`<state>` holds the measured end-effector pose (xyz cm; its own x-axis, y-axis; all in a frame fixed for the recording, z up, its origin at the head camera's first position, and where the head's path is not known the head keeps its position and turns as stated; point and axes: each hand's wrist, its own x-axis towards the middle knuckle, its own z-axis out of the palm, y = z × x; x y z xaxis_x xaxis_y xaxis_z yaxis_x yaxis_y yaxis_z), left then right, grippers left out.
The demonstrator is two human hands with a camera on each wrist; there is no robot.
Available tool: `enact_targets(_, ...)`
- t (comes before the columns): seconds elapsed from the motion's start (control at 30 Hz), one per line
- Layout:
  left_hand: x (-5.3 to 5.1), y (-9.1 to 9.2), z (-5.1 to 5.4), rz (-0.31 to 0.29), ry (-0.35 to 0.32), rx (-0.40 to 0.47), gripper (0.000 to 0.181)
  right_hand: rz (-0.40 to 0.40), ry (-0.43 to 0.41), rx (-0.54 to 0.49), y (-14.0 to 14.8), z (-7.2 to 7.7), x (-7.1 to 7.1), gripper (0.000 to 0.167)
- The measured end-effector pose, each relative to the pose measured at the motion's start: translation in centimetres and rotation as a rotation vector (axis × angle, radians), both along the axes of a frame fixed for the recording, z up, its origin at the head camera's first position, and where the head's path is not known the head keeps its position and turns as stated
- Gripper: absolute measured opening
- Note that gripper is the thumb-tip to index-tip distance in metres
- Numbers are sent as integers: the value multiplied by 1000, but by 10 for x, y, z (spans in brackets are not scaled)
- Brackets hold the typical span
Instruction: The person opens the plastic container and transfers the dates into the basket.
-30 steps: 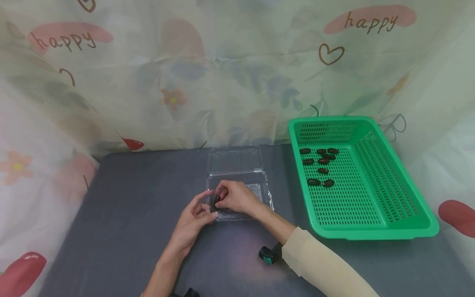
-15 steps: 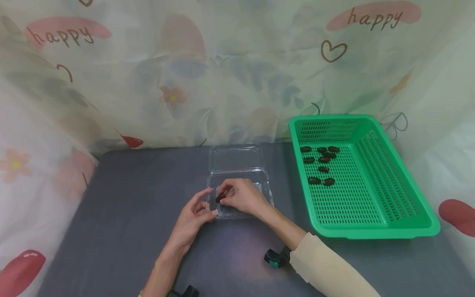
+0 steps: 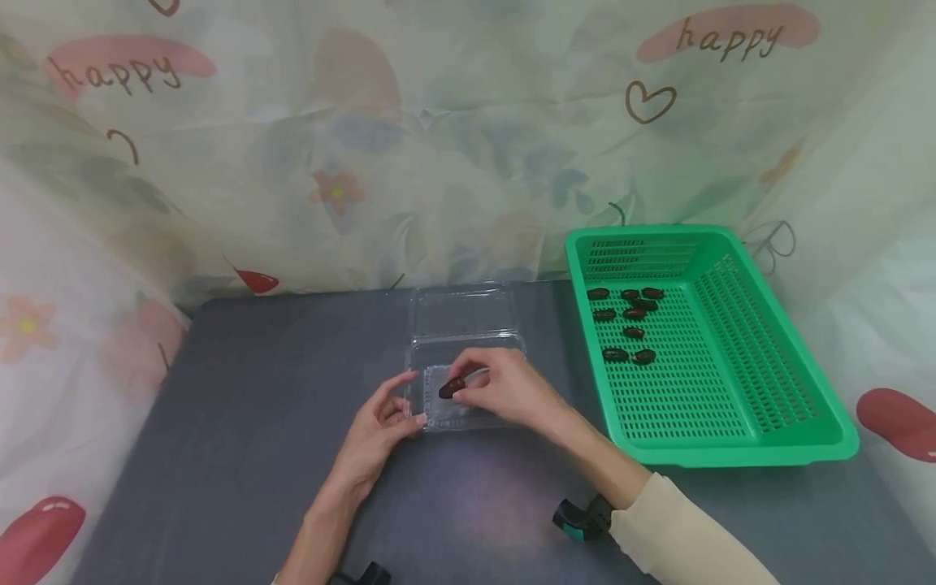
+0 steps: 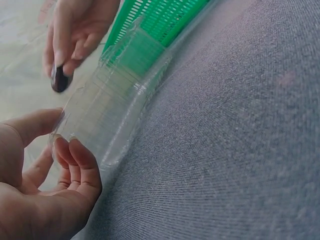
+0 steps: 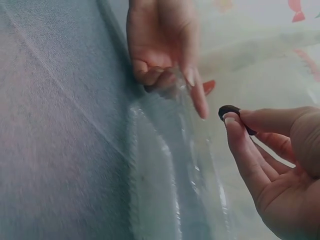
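A clear plastic clamshell box lies on the dark cloth, its lid folded back toward the curtain. At the box's left edge, my left hand holds the wall, with several fingers curled against it in the left wrist view. Over the tray part, my right hand pinches one glossy dark brown date between thumb and fingertips. In the right wrist view the date is held clear of the box, partly covered by the fingers. Several similar dates lie in the green basket.
The green perforated basket stands to the right of the box, its dates toward the left and back. A patterned curtain hangs behind and beside the table. A black wrist-camera mount sits below my right forearm.
My right hand has drawn back to the right from the box's left wall, carrying the date with it. My left hand keeps its place on the box.
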<state>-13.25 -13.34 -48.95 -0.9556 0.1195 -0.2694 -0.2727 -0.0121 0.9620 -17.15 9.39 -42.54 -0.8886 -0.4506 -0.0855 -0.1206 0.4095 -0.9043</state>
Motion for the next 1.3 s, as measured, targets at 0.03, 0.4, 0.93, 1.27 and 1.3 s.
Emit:
enact_targets(0.03, 0, 0, 0, 2, 1, -5, 63, -4, 2, -2, 3, 2, 1, 17)
enact_targets(0.4, 3, -4, -1, -19, 23, 14, 62, -62, 7, -26, 41, 22, 15, 18)
enact_targets(0.93, 2, -3, -2, -1, 13, -5, 63, -201, 149, -65, 97, 29, 18, 19)
enact_targets(1.27, 2, -1, -1, 1, 2, -13, 63, -278, 88, 15, 135, 31, 20, 21)
enact_targets(1.3, 2, -1, -1, 1, 3, -14, 63, -285, 84, 22, 139, 32, 20, 21)
